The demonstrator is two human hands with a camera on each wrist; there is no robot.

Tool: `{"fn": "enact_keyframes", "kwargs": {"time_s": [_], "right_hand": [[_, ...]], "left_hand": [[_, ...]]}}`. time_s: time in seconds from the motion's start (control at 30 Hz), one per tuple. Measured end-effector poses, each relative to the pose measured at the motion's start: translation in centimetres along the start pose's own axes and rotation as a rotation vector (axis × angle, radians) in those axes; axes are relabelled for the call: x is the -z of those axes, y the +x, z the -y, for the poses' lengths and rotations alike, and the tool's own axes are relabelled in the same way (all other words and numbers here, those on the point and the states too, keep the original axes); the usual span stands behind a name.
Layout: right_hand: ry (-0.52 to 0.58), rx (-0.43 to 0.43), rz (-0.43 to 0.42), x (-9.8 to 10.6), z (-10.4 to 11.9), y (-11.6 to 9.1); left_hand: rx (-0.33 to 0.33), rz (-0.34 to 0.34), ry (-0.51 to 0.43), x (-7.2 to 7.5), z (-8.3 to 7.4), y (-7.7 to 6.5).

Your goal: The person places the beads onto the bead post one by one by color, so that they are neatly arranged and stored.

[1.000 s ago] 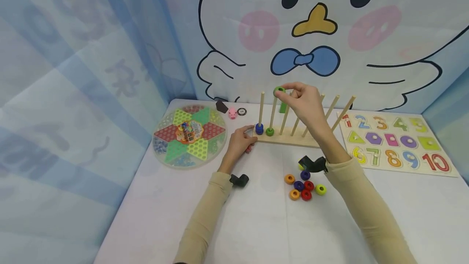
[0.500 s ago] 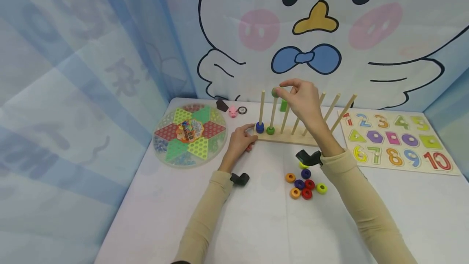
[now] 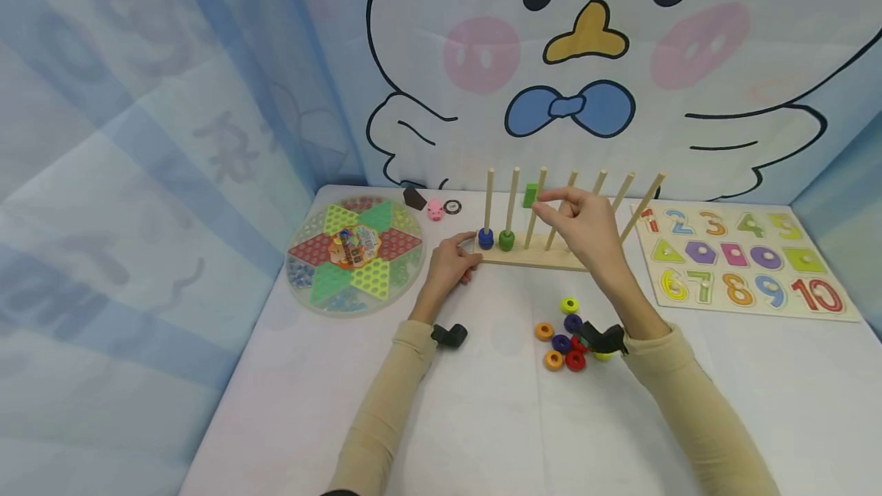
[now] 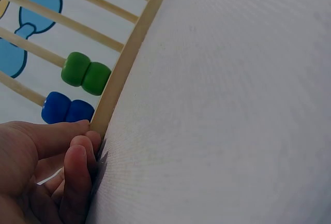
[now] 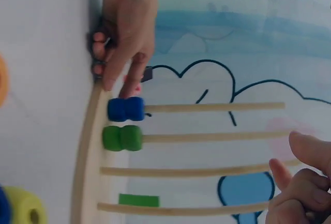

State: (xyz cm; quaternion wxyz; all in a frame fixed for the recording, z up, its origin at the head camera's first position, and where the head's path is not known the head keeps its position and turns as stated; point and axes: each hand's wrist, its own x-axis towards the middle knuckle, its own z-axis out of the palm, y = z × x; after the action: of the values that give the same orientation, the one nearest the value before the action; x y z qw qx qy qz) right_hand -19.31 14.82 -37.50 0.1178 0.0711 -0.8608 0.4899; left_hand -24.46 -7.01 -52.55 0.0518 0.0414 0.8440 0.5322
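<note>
A wooden peg stand [image 3: 530,253] with several upright pegs stands across the table. Two blue beads [image 3: 485,239] are stacked on its leftmost peg. Two green beads [image 3: 506,240] sit on the peg beside it, at the bottom, as the left wrist view also shows. My left hand [image 3: 449,266] grips the left end of the base, thumb on one side and fingers on the other. My right hand [image 3: 582,228] hovers by the middle pegs, thumb and forefinger parted with nothing between them in the right wrist view.
Loose orange, purple, red and yellow beads [image 3: 553,360] lie in front of the stand. A number puzzle board [image 3: 751,262] lies at right, a round star-pattern game board [image 3: 356,256] at left. Behind are a green block [image 3: 530,195], a pink pig figure [image 3: 436,210] and a printed curtain.
My right hand has let go of a green bead at the top of the second peg and moved right. The bead has dropped onto the other green one. My left hand has stayed put.
</note>
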Motion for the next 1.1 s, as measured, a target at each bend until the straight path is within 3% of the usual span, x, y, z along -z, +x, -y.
{"fn": "enact_keyframes", "kwargs": {"time_s": [0.3,0.47,0.67,0.8,0.93,1.1], "right_hand": [[-0.053,-0.238,0.108,0.2,-6.7,-3.9],[-0.076,-0.331,0.176,0.1,-9.2,-5.6],[-0.133,-0.325,0.223,0.5,-11.1,-7.0],[-0.111,-0.352,0.263,1.1,-11.9,-7.6],[-0.087,-0.388,0.296,1.2,-12.4,-8.0],[-0.12,-0.367,0.319,0.8,-12.7,-8.5]], "left_hand": [[-0.007,0.003,-0.018,0.2,0.1,0.0],[-0.012,0.006,-0.018,0.1,0.2,-0.1],[-0.005,0.006,-0.02,-0.1,0.1,0.0],[-0.007,0.003,-0.023,0.0,-0.1,0.0],[-0.006,0.004,-0.025,0.0,0.0,0.0],[-0.002,0.004,-0.027,-0.1,0.0,-0.1]]}}
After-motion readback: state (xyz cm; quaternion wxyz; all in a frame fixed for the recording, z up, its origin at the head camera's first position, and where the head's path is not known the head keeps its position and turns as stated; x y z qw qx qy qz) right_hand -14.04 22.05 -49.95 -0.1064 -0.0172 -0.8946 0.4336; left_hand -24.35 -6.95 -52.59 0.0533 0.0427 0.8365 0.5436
